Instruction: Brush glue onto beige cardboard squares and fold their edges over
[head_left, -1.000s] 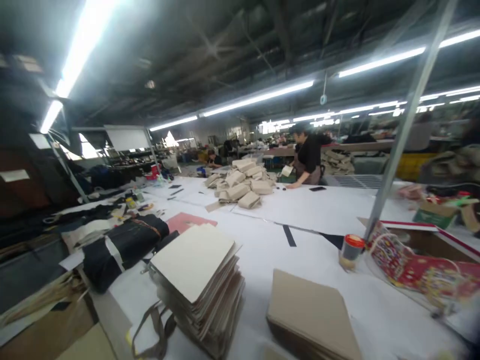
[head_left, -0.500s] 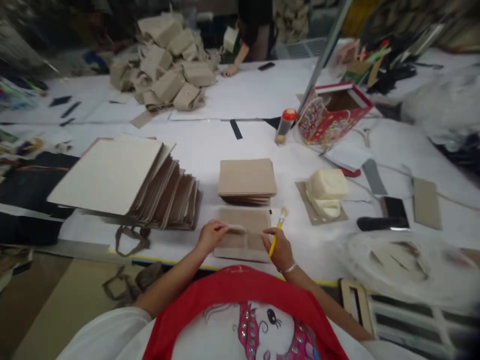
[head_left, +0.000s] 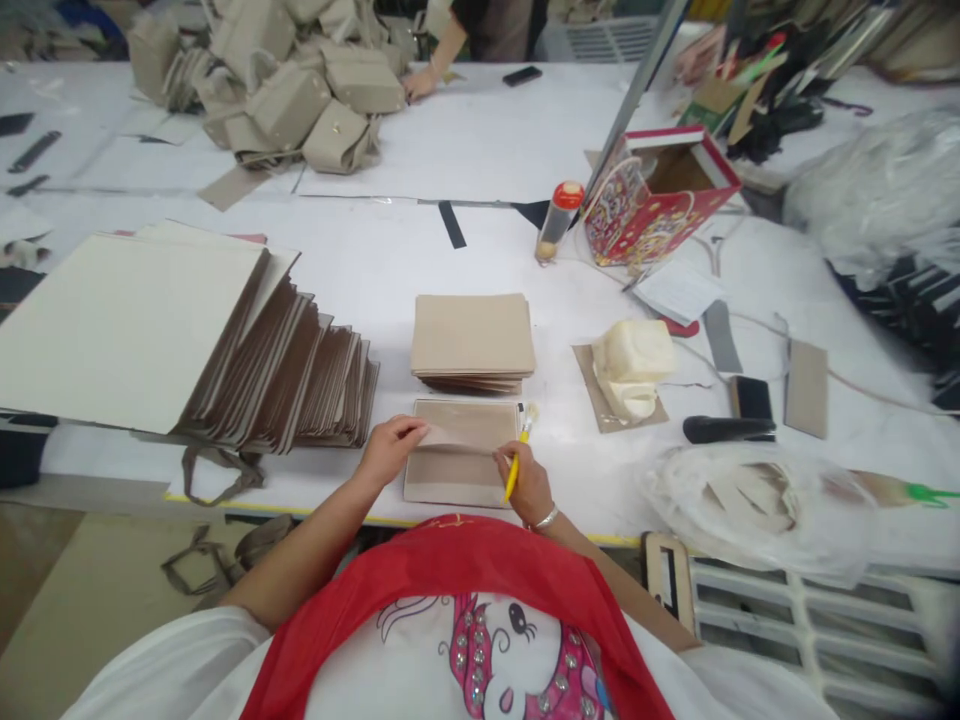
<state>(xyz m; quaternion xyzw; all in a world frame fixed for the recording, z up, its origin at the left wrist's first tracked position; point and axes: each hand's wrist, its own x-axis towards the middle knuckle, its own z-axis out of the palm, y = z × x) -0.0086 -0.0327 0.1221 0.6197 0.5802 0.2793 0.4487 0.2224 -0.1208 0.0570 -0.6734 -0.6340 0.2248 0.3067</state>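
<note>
White covering runs across the tabletop [head_left: 360, 255], which reaches from the top of the frame to a front edge lined in yellow just ahead of the person's red-trimmed shirt. Near that edge, at lower centre, a tan panel [head_left: 450, 480] lies flat below a neat stack of tan pieces [head_left: 472, 335], with a narrow gap between them.

Above the panel, the left hand [head_left: 390, 448] has its grip pinched on one end of a thin pale strip [head_left: 459, 438]. The right hand [head_left: 527, 484] has its grip closed around a yellow-handled brush [head_left: 514, 476], bristles pointing up the frame; its fingertips meet the strip's other end, though whether they pinch it too is unclear.

Open room lies behind the small stack, up to the red-lidded jar [head_left: 559, 222], and right of it, as far as a pale tub [head_left: 637, 352] standing on a tan scrap [head_left: 589, 385]. To the left, space is tighter: a tall, leaning stack of boards [head_left: 127, 320] ends just beside the small stack.

At upper right, a red paper bag [head_left: 671, 220] carries a busy colourful print; any lettering is too small to read. At upper left sits a heap of tan bags [head_left: 289, 110], near a co-worker's hand [head_left: 421, 84]. The shirt [head_left: 420, 660] shows a cartoon figure.
</note>
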